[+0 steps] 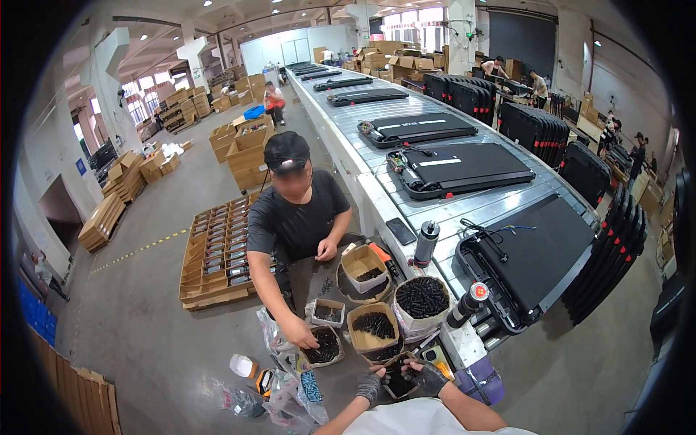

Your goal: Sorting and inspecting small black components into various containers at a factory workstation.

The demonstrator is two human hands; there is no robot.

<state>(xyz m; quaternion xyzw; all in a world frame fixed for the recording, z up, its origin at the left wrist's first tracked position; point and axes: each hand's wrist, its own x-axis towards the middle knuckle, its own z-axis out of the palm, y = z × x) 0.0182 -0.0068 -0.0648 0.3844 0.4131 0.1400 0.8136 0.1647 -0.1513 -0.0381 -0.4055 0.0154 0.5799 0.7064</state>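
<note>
At the lower middle, my left hand (pixel 371 382) and my right hand (pixel 429 376) wear dark grey fingerless gloves. Between them sits a small open box (pixel 400 391) with dark contents. The fingers of each hand are drawn together over its rim, and what they hold is too small to make out. Just beyond stands a cardboard box of small black parts (pixel 373 325), with a wider bag-lined container of black parts (pixel 422 297) to its right. Across the table, a co-worker's hand (pixel 301 333) reaches into another box of black parts (pixel 324 346).
A roller conveyor (pixel 370 174) carries flat black panel units (pixel 460 170) away from me. Two upright cylindrical tools (pixel 427 243) and a phone (pixel 400 231) rest along its near edge. A divided carton (pixel 217 254) stands behind the co-worker; plastic bags (pixel 290 395) lie at left.
</note>
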